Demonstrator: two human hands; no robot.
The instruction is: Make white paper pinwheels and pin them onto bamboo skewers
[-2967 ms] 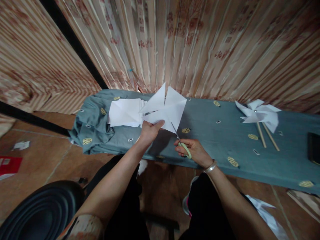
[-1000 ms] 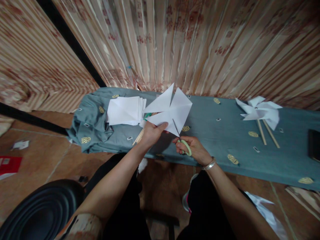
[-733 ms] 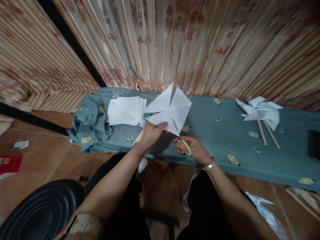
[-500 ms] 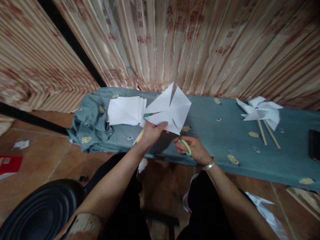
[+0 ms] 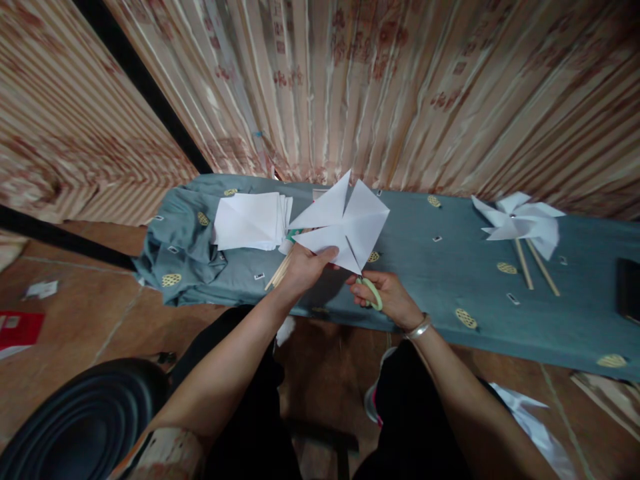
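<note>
My left hand [image 5: 309, 265] pinches a white sheet of paper [image 5: 364, 223] by its near left edge, thumb on top. Slits run from the sheet's corners toward its middle. My right hand [image 5: 383, 293] is closed around the pale green handles of a pair of scissors [image 5: 373, 293]. The scissors are at the sheet's near corner, where a cut is visible; most of their blades are hidden. Left of the held sheet lies a stack of white paper squares [image 5: 247, 221]. Several wooden sticks [image 5: 278, 275] lie partly behind my left hand.
White paper pinwheels [image 5: 523, 221] on wooden sticks lie on the right of the cloth-covered bench [image 5: 430, 267]. A dark object [image 5: 629, 290] sits at its right end. A black round stool [image 5: 83, 420] stands at the lower left. Patterned curtains [image 5: 350, 87] hang behind.
The held paper has shifted slightly right and down, and the slit at its near corner has opened a little wider. Both hands stay in nearly the same place.
</note>
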